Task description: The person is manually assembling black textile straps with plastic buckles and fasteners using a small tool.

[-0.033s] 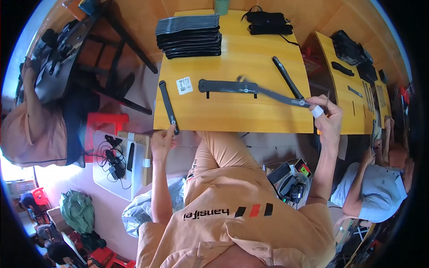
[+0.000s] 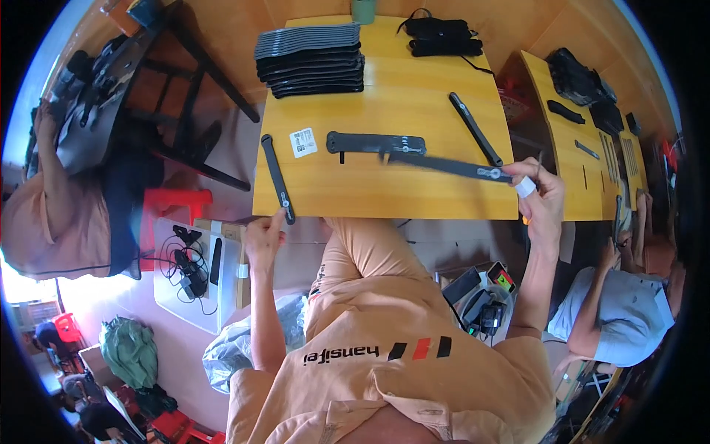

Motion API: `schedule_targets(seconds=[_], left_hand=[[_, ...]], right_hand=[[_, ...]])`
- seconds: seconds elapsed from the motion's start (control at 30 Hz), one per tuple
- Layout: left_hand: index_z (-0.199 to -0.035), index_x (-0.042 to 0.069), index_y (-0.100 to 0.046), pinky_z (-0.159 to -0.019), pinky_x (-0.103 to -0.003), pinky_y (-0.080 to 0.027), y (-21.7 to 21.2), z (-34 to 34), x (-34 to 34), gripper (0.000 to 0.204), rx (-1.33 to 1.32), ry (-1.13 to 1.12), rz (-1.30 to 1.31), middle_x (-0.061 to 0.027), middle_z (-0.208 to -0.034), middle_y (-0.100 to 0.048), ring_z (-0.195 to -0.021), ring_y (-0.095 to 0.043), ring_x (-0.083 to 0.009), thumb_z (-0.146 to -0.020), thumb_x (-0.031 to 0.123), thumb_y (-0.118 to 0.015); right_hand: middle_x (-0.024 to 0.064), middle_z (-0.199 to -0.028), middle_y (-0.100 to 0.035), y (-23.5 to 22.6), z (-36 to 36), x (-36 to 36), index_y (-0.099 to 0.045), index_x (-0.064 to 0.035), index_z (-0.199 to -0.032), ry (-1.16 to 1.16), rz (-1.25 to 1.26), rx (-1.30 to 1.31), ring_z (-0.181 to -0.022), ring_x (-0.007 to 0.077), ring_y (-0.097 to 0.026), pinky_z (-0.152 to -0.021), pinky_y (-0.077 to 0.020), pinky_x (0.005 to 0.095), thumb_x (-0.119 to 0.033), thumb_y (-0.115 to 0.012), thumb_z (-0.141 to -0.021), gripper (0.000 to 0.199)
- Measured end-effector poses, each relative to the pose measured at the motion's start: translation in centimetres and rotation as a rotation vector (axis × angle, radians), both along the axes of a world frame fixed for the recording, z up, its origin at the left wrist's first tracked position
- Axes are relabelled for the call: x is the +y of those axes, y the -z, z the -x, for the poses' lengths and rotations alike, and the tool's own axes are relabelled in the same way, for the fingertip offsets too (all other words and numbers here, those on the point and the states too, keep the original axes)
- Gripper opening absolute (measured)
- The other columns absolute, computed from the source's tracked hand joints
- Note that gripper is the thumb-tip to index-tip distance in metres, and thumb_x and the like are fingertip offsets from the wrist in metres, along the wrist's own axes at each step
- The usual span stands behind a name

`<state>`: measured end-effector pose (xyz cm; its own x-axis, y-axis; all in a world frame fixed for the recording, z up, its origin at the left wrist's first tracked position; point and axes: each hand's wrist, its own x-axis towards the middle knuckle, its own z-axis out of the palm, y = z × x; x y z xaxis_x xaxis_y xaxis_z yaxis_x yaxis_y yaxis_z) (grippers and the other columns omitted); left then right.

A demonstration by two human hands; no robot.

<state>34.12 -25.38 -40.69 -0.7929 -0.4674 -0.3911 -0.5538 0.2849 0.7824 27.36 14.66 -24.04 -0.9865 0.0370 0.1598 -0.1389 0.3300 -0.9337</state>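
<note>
My right hand point(image 2: 543, 200), a white band round one finger, pinches the end of a dark flat strap point(image 2: 451, 168) with a pale round mark. The strap's blurred free end reaches left over the near edge of a wider dark band point(image 2: 370, 143) on the yellow table. A thin pointed item and a bit of orange also show at this hand; I cannot make out its kind. At the near left edge, my left hand point(image 2: 264, 240) has a fingertip at the near end of another black strap point(image 2: 276, 177), its fingers loosely bent and apart. A third black strap point(image 2: 475, 127) lies slanted at right.
A stack of dark bands point(image 2: 310, 59) stands at the far left of the table point(image 2: 414, 196), and black folded bundles point(image 2: 444, 37) lie far right. A white label point(image 2: 303, 143) is by the left strap. Co-workers sit at both sides; a cable-filled clear bin point(image 2: 192, 296) stands left.
The loose end of the strap in my right hand has swung toward me and straightened, uncovering more of the wide band. Both hands stay nearly in place.
</note>
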Motion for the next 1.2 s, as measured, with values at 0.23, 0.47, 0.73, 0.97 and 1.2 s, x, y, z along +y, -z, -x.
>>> schedule_targets(seconds=[0.23,0.47,0.73,0.97,1.2], left_hand=[[-0.104,0.000,-0.060,-0.076,-0.025,-0.045,-8.8,1.0,6.7,0.033,0.508,0.233,-0.130,-0.0110,-0.092,-0.063,-0.086,-0.060,-0.0152,-0.077,0.019,-0.065],[-0.100,-0.001,-0.057,-0.071,-0.024,-0.043,-9.0,3.1,11.8,0.028,0.420,0.781,-0.428,-0.0054,-0.086,-0.059,-0.081,-0.053,-0.0107,-0.077,0.012,-0.065],[-0.090,-0.004,-0.058,-0.060,-0.024,-0.041,-5.0,4.2,7.9,0.019,0.231,0.842,-0.281,-0.0046,-0.074,-0.058,-0.065,-0.048,-0.0086,-0.077,0.008,-0.063],[-0.089,-0.005,-0.060,-0.056,-0.022,-0.044,-2.9,5.5,5.4,0.017,0.253,0.619,-0.396,-0.0041,-0.072,-0.059,-0.063,-0.053,-0.0090,-0.080,0.009,-0.061],[-0.083,-0.002,-0.061,-0.052,-0.018,-0.041,-1.4,8.7,6.0,0.008,0.261,0.357,-0.434,-0.0004,-0.066,-0.056,-0.058,-0.050,-0.0050,-0.081,0.005,-0.059]], right_hand=[[0.0049,-0.069,-0.057,0.4,-1.4,-4.5,-0.065,0.0009,-0.084,-0.520,-0.043,0.061,-0.063,0.0125,-0.051,-0.057,-0.0389,0.0236,0.003,-0.056,-0.070,0.017],[-0.0004,-0.066,-0.055,3.7,-0.7,-6.3,-0.066,-0.0003,-0.088,-0.377,0.081,-0.167,-0.056,0.0046,-0.041,-0.050,-0.0304,0.0196,0.001,-0.064,-0.069,0.018],[-0.0043,-0.059,-0.051,9.3,-0.2,-5.7,-0.066,0.0006,-0.082,-0.201,0.056,-0.392,-0.053,0.0022,-0.037,-0.048,-0.0290,0.0173,-0.001,-0.066,-0.069,0.014],[-0.0029,-0.054,-0.048,13.4,1.1,-4.4,-0.064,-0.0005,-0.081,-0.089,0.300,-0.479,-0.037,0.0013,-0.033,-0.034,-0.0205,0.0183,-0.003,-0.066,-0.072,0.010],[-0.0046,-0.049,-0.043,14.5,4.3,-5.1,-0.064,0.0015,-0.084,-0.035,0.445,-0.572,-0.035,0.0014,-0.030,-0.033,-0.0176,0.0200,-0.003,-0.063,-0.075,0.010]])
